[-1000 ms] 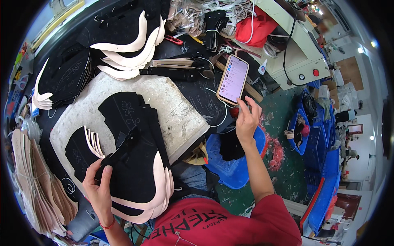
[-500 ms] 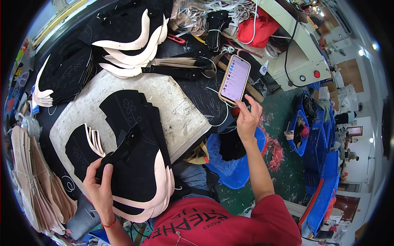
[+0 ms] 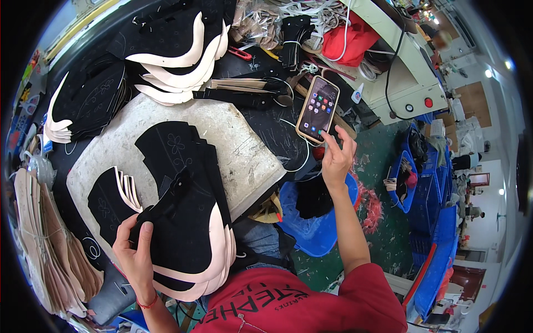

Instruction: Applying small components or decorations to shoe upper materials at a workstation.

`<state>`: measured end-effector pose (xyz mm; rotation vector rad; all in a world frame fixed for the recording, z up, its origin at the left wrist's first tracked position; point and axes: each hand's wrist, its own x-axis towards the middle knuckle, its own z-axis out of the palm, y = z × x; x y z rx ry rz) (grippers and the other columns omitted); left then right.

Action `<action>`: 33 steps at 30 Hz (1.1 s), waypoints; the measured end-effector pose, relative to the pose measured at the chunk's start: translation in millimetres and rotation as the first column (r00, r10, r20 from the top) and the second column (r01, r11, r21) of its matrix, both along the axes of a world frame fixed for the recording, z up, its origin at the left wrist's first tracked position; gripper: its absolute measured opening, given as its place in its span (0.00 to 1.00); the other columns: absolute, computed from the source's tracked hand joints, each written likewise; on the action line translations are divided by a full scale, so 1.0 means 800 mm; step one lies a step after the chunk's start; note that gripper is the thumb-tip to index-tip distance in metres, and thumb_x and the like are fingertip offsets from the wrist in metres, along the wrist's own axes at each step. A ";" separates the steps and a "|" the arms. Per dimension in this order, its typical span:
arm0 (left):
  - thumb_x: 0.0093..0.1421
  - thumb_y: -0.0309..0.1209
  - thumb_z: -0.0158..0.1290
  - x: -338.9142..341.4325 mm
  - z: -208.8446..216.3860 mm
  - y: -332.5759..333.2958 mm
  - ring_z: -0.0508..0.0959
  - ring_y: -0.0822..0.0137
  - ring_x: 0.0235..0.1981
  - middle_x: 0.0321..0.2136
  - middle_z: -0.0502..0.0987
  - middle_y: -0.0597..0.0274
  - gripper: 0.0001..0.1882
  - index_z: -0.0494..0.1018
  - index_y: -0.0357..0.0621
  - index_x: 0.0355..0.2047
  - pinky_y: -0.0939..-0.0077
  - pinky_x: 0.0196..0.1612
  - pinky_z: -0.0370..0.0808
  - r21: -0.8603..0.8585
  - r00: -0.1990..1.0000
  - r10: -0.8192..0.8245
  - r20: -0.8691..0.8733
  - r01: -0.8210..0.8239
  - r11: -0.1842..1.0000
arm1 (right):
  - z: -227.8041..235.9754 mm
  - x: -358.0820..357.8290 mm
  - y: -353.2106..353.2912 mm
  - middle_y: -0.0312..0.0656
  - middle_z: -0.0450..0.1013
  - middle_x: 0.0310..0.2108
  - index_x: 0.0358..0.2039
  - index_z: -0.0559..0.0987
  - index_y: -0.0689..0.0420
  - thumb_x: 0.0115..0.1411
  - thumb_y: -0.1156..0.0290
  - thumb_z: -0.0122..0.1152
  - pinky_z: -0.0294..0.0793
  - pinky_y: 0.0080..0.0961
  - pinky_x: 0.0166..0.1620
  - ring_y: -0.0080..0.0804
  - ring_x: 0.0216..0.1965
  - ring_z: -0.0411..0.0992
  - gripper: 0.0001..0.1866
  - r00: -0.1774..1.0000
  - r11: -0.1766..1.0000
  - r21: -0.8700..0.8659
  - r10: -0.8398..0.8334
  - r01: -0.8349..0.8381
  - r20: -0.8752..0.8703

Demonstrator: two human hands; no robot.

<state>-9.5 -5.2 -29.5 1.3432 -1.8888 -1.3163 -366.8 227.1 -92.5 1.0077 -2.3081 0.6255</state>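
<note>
My left hand [image 3: 135, 252] pinches the edge of a stack of black cut pieces [image 3: 186, 236] with pale pink curved borders and stitched flower outlines. The stack lies partly on a worn whitish board [image 3: 247, 147], its near end reaching over my lap. My right hand [image 3: 337, 161] has its fingers out, a fingertip at the lower edge of a smartphone [image 3: 318, 108]. That phone, in a tan case, rests tilted at the right of the bench and shows a screen of app icons. Nothing is held in the right hand.
More black pieces with pink borders [image 3: 177, 61] lie at the far left. Bundled beige pieces [image 3: 50, 238] stand at the left edge. A blue bin [image 3: 311, 238] holding black material sits below my right forearm. A cream machine housing [image 3: 383, 100] with a red button rises far right.
The phone screen has switched from a light list to a dark page of icons. My right hand has shifted only slightly; my left hand keeps its place on the stack.
</note>
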 end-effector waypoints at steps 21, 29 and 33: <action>0.59 0.28 0.55 0.008 -0.011 -0.003 0.70 0.76 0.29 0.29 0.74 0.63 0.10 0.74 0.32 0.37 0.84 0.32 0.65 -0.033 0.999 -0.025 -0.044 0.024 0.999 | 0.027 -0.083 -0.047 0.44 0.68 0.47 0.38 0.81 0.52 0.53 0.79 0.54 0.62 0.38 0.52 0.45 0.49 0.63 0.14 1.000 0.996 0.093 -0.013 0.012 0.014; 0.59 0.28 0.55 0.003 -0.008 -0.002 0.70 0.75 0.29 0.29 0.74 0.62 0.10 0.75 0.32 0.37 0.83 0.31 0.65 -0.096 1.000 -0.007 -0.005 0.007 0.995 | 0.030 -0.096 -0.053 0.44 0.70 0.47 0.34 0.81 0.56 0.48 0.82 0.54 0.61 0.38 0.53 0.45 0.49 0.63 0.13 0.996 0.988 0.156 0.027 -0.014 -0.080; 0.58 0.29 0.55 0.004 -0.011 -0.002 0.71 0.75 0.30 0.29 0.74 0.62 0.10 0.75 0.32 0.36 0.83 0.32 0.66 -0.044 1.000 0.017 0.001 -0.017 0.999 | 0.040 -0.064 -0.038 0.43 0.72 0.43 0.27 0.80 0.58 0.44 0.84 0.53 0.64 0.35 0.51 0.44 0.47 0.65 0.12 0.987 0.987 -0.021 0.161 -0.161 0.001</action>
